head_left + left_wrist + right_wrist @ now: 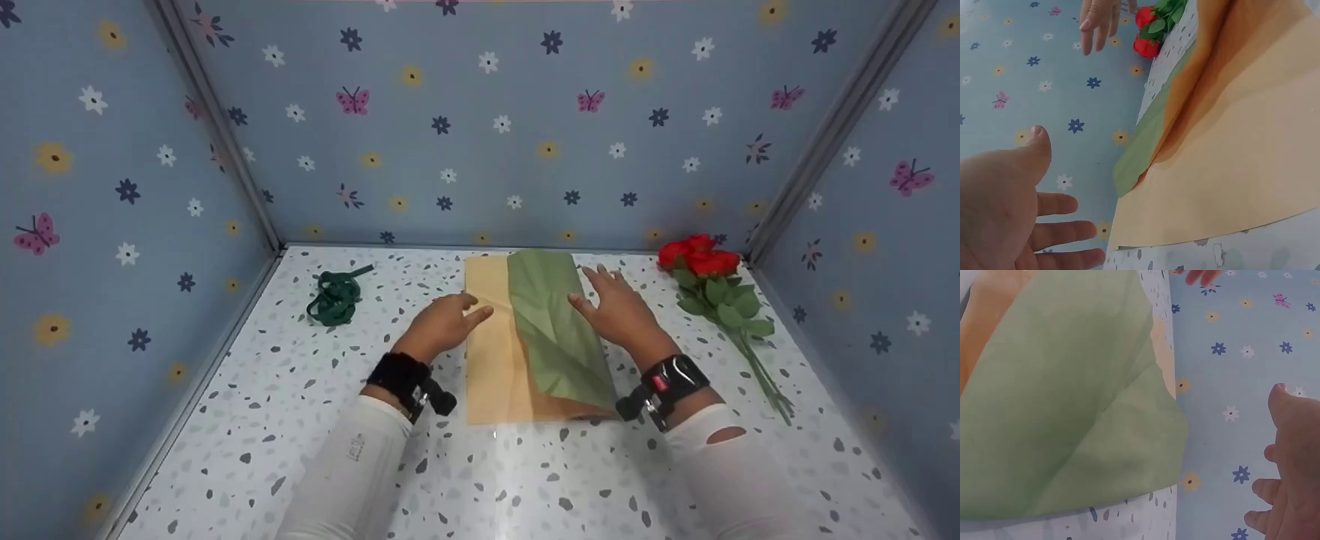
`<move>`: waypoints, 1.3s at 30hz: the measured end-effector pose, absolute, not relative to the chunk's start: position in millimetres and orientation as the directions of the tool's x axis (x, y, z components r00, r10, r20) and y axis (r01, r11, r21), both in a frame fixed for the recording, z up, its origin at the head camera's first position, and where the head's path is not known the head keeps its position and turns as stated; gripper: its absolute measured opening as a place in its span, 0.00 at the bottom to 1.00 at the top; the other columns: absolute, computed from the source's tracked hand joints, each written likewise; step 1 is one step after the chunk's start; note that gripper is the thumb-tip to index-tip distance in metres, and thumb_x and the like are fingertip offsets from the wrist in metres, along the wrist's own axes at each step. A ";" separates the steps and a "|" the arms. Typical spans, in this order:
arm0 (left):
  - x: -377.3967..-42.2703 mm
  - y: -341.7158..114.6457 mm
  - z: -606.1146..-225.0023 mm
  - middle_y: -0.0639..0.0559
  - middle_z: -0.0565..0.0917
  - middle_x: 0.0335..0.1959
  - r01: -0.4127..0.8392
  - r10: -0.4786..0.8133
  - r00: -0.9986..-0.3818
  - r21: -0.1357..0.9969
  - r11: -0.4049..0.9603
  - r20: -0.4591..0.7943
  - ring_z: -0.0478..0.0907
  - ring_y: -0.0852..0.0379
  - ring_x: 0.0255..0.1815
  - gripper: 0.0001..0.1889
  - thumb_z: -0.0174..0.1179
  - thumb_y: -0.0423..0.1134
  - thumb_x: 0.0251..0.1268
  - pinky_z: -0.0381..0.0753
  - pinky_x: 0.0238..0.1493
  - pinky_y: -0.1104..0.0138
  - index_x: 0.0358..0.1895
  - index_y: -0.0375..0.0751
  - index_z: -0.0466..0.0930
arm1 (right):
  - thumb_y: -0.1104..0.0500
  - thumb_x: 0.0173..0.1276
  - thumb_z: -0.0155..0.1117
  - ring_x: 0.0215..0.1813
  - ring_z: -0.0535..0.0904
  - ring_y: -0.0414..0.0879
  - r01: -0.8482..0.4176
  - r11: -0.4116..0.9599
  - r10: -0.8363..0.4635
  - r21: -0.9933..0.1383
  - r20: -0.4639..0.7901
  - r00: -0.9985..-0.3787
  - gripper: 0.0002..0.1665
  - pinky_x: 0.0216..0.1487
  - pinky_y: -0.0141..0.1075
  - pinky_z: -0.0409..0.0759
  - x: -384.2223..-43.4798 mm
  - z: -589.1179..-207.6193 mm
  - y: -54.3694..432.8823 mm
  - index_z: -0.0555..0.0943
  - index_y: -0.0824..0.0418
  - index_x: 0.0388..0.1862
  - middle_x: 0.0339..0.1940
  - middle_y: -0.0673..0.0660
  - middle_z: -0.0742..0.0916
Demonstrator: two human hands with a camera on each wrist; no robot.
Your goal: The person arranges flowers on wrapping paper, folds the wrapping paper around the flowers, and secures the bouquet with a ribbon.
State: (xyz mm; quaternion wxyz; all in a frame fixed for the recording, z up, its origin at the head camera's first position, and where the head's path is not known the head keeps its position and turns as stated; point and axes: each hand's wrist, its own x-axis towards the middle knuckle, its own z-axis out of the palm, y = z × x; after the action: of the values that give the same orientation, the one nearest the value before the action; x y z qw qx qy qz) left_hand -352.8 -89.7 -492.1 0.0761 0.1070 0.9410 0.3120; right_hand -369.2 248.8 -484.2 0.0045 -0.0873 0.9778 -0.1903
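A sheet of wrapping paper, pale orange on one face [491,367] and green on the other [551,322], lies on the speckled table. Its right side is folded over leftward, so the green face shows on top. My left hand [448,322] hovers by the paper's left edge, fingers relaxed and holding nothing. Over on the right, my right hand [622,311] is spread beside the green flap, also holding nothing. In the left wrist view the left hand [1010,208] has its thumb and fingers apart, clear of the paper. The right hand [1297,461] likewise shows no grip.
A bundle of dark green ribbon [335,298] lies at the back left of the table [247,450]. Red roses [701,259] with green leaves and long stems lie at the right. Flower-patterned walls [487,180] enclose the table at the back and both sides.
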 end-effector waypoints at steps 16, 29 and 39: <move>-349.0 -16.3 -529.5 0.57 0.71 0.23 0.038 0.160 -0.981 0.711 0.702 -0.105 0.72 0.55 0.25 0.28 0.61 0.59 0.86 0.72 0.30 0.62 0.23 0.51 0.71 | 0.33 0.91 0.53 0.94 0.56 0.72 -0.137 0.844 -0.186 -0.518 -0.043 -0.982 0.47 0.90 0.71 0.59 -368.9 -524.4 260.5 0.57 0.53 0.96 0.95 0.69 0.61; -365.5 10.7 -567.4 0.58 0.74 0.23 0.021 0.207 -0.976 0.922 0.386 -0.065 0.74 0.59 0.24 0.17 0.64 0.42 0.79 0.74 0.26 0.67 0.25 0.49 0.75 | 0.36 0.92 0.55 0.90 0.65 0.73 -0.191 0.787 -0.289 -0.587 -0.076 -0.954 0.44 0.89 0.69 0.65 -362.1 -533.5 266.3 0.63 0.57 0.94 0.91 0.71 0.69; -370.6 15.3 -526.6 0.50 0.89 0.41 -0.011 0.089 -0.996 0.999 -0.032 -0.008 0.89 0.59 0.37 0.12 0.60 0.40 0.85 0.92 0.42 0.65 0.48 0.34 0.89 | 0.38 0.69 0.86 0.95 0.54 0.71 -0.364 0.592 -0.556 -0.720 -0.037 -0.831 0.66 0.89 0.73 0.60 -333.5 -500.4 267.5 0.61 0.55 0.95 0.97 0.65 0.58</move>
State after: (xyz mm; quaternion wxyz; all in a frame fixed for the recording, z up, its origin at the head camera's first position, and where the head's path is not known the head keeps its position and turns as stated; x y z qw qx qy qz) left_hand -370.6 15.3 -526.6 0.0349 0.0283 0.6950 0.7176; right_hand -333.5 267.5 -500.4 0.1297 -0.2604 0.8826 -0.3694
